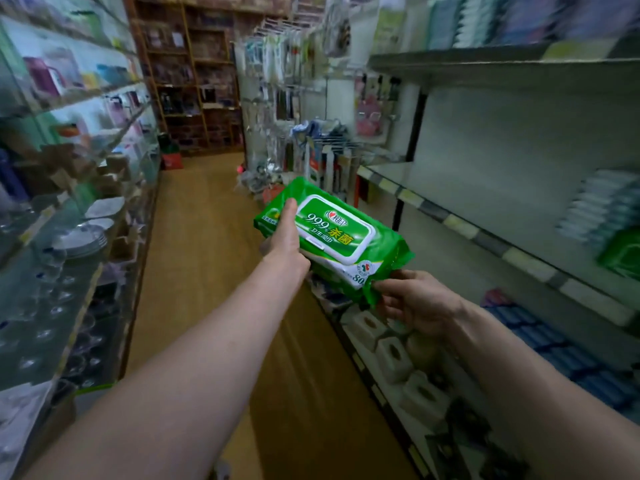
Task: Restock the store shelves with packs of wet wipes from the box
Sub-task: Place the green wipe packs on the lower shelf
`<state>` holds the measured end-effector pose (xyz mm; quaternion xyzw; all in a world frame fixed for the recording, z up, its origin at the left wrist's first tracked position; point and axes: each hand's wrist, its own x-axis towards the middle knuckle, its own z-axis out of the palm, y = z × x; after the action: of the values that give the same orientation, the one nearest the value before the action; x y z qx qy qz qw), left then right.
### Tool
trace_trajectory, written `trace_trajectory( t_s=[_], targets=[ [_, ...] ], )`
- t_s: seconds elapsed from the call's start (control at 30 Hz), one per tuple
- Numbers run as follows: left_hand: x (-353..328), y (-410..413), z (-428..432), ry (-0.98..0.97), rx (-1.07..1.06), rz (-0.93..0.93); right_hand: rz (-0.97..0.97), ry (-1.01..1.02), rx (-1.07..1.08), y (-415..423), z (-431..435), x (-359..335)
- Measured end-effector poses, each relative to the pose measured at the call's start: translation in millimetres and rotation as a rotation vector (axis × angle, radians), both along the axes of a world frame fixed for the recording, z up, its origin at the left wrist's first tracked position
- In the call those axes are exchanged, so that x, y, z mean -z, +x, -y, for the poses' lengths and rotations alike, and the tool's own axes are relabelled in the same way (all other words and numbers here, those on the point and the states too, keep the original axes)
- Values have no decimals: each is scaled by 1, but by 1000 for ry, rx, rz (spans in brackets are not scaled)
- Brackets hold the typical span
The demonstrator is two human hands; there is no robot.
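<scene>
Both hands gripped the wet-wipes pack (332,233): left hand (285,237) its far side, right hand (415,299) its near end, nearer the shelf (460,226).

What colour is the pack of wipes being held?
The wet wipes pack is green with a white-rimmed lid; head view.

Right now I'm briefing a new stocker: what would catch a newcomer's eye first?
The bright green plastic pack of wet wipes with a white flip lid, centre frame, held above the aisle: the left hand grips its left side, the right hand pinches its near end. Then the pale, mostly bare metal shelf on the right.
</scene>
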<state>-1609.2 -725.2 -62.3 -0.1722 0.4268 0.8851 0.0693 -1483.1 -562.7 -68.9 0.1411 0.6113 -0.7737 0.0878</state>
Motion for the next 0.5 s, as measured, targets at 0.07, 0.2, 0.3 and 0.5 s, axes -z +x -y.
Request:
trace_trajectory(
  t_s=[0.07, 0.2, 0.3, 0.5],
  targets=[
    [-13, 15, -35, 6, 44, -22, -15, 38, 43, 20, -30, -12],
    [-38, 53, -103, 9, 158, -46, -31, 161, 120, 63, -94, -32],
    [-52, 79, -152, 63, 259, -73, -40, 268, 231, 101, -137, -46],
    [-67, 132, -242, 80, 456, -90, -52, 198, 416, 177, -204, -69]
  ],
)
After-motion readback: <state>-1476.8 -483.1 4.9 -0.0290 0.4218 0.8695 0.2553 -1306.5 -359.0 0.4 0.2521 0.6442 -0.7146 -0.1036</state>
